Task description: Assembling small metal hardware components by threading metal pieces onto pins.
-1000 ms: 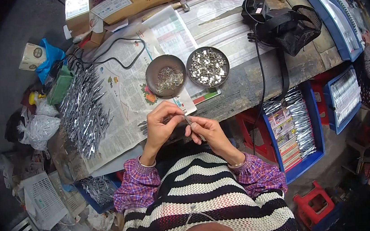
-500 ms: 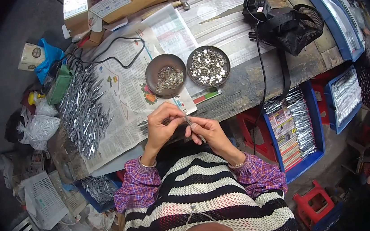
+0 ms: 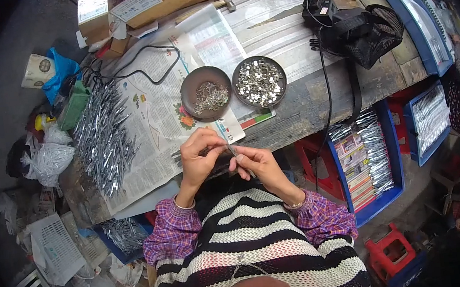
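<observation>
Workbench: worn timber, partly covered with newspaper.
Slim metal strip: held at the near edge of the bench, between the fingertips of both hands; slanted, its lower end partly hidden.
Left hand: thumb and forefinger pinched at the strip's upper end; whether a smaller part is also gripped cannot be told.
Right hand: thumb and fingers closed on the strip's lower part.
Step in hand: judged to be close fingertip work on one strip, lifted clear of the pile.
Next move: a steady right-hand hold and a fine left-hand pinch seem to be called for, the piece being narrow.
Brown dish: set just beyond the hands; small metal pins contained.
Dark round dish: placed just beside it, to the right; small shiny metal pieces contained.
Pile of metal strips: heaped on newspaper, to the left.
Blue tray: stationed right of the bench's near edge; strips laid in rows.
Hammer: laid at the far side, near a cardboard box.
Black mesh pouch: rested on the bench, far right.
</observation>
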`<state>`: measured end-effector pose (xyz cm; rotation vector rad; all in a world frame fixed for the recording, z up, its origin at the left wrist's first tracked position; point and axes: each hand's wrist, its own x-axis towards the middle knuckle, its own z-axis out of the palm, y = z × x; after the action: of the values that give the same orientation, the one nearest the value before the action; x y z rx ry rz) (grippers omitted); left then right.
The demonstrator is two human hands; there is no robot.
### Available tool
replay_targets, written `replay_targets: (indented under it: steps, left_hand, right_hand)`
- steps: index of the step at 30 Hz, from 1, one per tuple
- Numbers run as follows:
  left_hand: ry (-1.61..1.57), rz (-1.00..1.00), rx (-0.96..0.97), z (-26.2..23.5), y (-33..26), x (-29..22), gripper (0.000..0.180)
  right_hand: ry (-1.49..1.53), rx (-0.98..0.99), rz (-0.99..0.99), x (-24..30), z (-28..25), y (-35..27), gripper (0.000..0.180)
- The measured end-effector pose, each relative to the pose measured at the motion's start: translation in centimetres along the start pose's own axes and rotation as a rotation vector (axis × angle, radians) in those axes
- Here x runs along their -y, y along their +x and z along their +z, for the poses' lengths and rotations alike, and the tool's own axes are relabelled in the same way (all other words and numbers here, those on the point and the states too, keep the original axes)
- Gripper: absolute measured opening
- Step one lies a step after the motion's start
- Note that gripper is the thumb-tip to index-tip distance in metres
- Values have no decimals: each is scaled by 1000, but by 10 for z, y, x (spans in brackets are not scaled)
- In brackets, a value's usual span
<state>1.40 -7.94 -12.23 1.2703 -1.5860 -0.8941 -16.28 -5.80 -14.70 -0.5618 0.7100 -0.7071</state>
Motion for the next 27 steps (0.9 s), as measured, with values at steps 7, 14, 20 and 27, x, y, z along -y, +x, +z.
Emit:
replay_targets:
  steps: [7,14,20,27]
  left_hand:
    - [81,71,-9,0,0,-4,17]
    - [-343,-313,-15,0,-10,8,18]
    - [-394,-408,144,-3,-8,3,11]
    - [-554,-289,67,-5,-9,-3,9]
  right_hand:
    - [-121,-16,-51,3,4,-2,32]
    - [-706,-97,-516,14,7,-5,34]
    - [-763,-65,-514,15,0,-5,34]
    - [-926,-185,-691,28,-11,0,26]
